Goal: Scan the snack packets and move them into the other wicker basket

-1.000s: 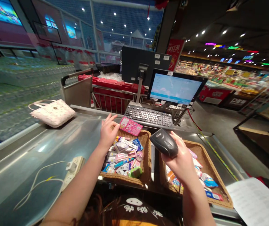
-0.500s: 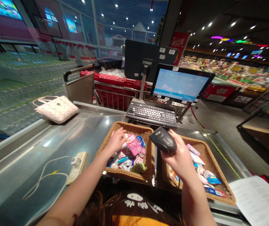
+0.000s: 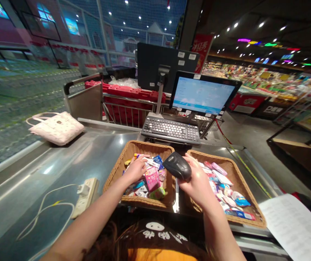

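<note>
My right hand (image 3: 196, 177) is wrapped around a black barcode scanner (image 3: 177, 166), held in the air between two wicker baskets with its head pointing left. My left hand (image 3: 136, 171) reaches into the left wicker basket (image 3: 112, 178), fingers bent and closed on the edge of a small white packet (image 3: 153, 164). Beside those fingers lie a pink card pack (image 3: 152, 178) and a blue packet (image 3: 158, 160). A green item (image 3: 158, 193) sits at the near side of the basket. Various small packages fill the right wicker basket (image 3: 253, 199).
Behind the baskets stand a keyboard (image 3: 171, 129) and a lit screen (image 3: 203, 93). A pale handbag (image 3: 59, 128) rests at the counter's far left. The power strip (image 3: 86, 197) with its white cable lies near my left forearm. Printed paper (image 3: 294, 224) is at the right.
My left hand has moved slightly down into the left basket, and a white packet now shows at its fingers. The scanner has shifted left and a little down; the camera view has turned slightly.
</note>
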Motion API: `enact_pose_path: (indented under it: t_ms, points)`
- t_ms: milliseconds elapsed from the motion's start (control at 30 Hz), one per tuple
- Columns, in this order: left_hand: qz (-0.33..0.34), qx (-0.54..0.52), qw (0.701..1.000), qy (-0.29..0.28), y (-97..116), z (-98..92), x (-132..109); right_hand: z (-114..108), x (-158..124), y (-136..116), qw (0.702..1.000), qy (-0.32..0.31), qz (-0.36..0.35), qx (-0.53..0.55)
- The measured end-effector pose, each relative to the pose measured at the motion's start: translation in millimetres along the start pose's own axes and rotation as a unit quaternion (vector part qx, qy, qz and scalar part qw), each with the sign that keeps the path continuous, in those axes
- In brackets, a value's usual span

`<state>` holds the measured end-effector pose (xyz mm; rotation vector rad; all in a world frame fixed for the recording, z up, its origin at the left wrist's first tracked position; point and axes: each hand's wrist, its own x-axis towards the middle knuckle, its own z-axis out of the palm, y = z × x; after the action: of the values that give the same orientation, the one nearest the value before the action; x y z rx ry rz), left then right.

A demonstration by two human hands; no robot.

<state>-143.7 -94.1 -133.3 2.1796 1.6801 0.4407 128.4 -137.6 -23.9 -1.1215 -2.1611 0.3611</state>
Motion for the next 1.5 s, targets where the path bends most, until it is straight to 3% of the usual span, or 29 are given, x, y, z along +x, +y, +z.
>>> enact_pose_path:
  t_ms: [167,400,600,800,1000,1167,1300,1500]
  points:
    - [0.006,0.073,0.997,-0.030,-4.4,8.9,1.0,4.4,-2.2,2.3,0.999,-0.011,0.012,0.027]
    - [0.033,0.097,0.995,0.022,5.8,11.5,6.3,-13.4,-14.3,17.4,0.999,0.017,0.029,0.016]
    - [0.067,0.064,0.994,0.056,51.3,4.7,31.8,-45.3,-30.7,39.9,0.995,0.086,0.047,-0.037]
    - [0.182,0.064,0.978,0.077,115.3,10.9,75.6,-82.9,-49.6,62.4,0.978,0.165,0.071,-0.103]
    - [0.322,0.101,0.941,-0.001,174.1,39.2,116.3,-105.9,-70.7,79.9,0.966,0.199,0.103,-0.130]
    - [0.367,0.152,0.914,-0.086,207.2,69.1,136.5,-115.4,-84.9,93.0,0.961,0.208,0.128,-0.131]
    - [0.376,0.190,0.898,-0.128,215.8,90.9,156.0,-120.0,-89.5,99.0,0.960,0.207,0.141,-0.126]
    - [0.401,0.160,0.876,-0.216,205.8,125.1,188.9,-122.1,-89.6,108.3,0.963,0.202,0.139,-0.113]
